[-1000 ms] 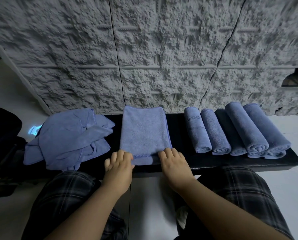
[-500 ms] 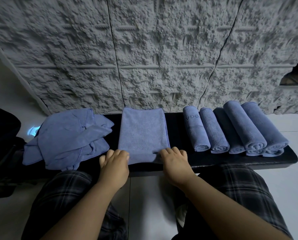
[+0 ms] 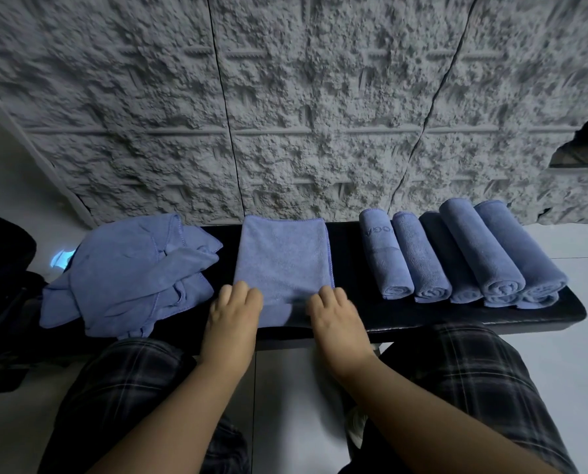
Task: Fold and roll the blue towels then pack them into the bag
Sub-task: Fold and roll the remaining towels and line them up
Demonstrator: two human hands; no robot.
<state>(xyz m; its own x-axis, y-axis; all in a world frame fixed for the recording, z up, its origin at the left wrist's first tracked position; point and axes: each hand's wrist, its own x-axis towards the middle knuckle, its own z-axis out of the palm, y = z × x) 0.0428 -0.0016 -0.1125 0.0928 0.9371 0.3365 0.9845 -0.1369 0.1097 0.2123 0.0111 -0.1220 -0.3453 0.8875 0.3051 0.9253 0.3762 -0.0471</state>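
A folded blue towel (image 3: 282, 258) lies flat in the middle of the black bench (image 3: 347, 254). My left hand (image 3: 232, 319) grips its near left corner with curled fingers. My right hand (image 3: 333, 319) grips the near right corner the same way. Several rolled blue towels (image 3: 463, 258) lie side by side on the bench's right part, some stacked. A heap of unfolded blue towels (image 3: 131, 271) sits on the left end. A dark bag-like shape (image 3: 5, 268) is on the floor at the far left, too dark to make out.
A rough grey textured wall (image 3: 302, 114) rises right behind the bench. My knees in checked shorts (image 3: 121, 398) are under the bench's front edge. Pale floor tiles (image 3: 586, 371) show to the right and between my legs.
Both hands have crept a little forward onto the towel's near edge. The towel, the rolls and the heap stay where they were.
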